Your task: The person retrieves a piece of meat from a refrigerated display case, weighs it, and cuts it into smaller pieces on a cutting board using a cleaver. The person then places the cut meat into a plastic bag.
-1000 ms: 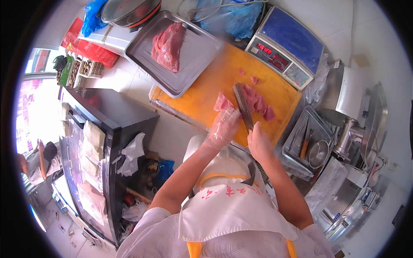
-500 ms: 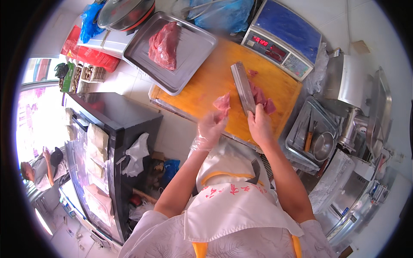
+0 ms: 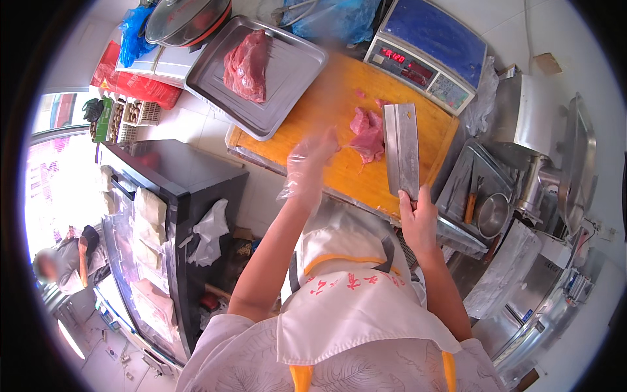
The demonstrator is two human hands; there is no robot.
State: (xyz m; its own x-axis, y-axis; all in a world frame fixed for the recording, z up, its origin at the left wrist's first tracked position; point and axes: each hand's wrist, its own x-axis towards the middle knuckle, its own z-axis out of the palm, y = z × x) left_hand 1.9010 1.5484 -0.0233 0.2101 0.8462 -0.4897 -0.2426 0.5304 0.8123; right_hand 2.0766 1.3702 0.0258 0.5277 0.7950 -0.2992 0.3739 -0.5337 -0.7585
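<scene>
My right hand is closed on the handle of a cleaver, whose broad blade lies flat-side up over the right part of the wooden cutting board. Just left of the blade, several pieces of raw meat are bunched together, with small scraps beyond them. My left hand, in a clear plastic glove, is over the board's near edge, left of the meat and apart from it. Its fingers are smeared by motion, so I cannot make out whether they hold anything.
A metal tray with a large raw meat chunk overlaps the board's far left. Behind the board stands a digital scale. On the right are a smaller tray with utensils and a metal bowl, beside a meat grinder.
The cleaver has moved right, off the meat, and turned flatter. The piece that was in my left hand no longer shows there; the left hand has shifted left.
</scene>
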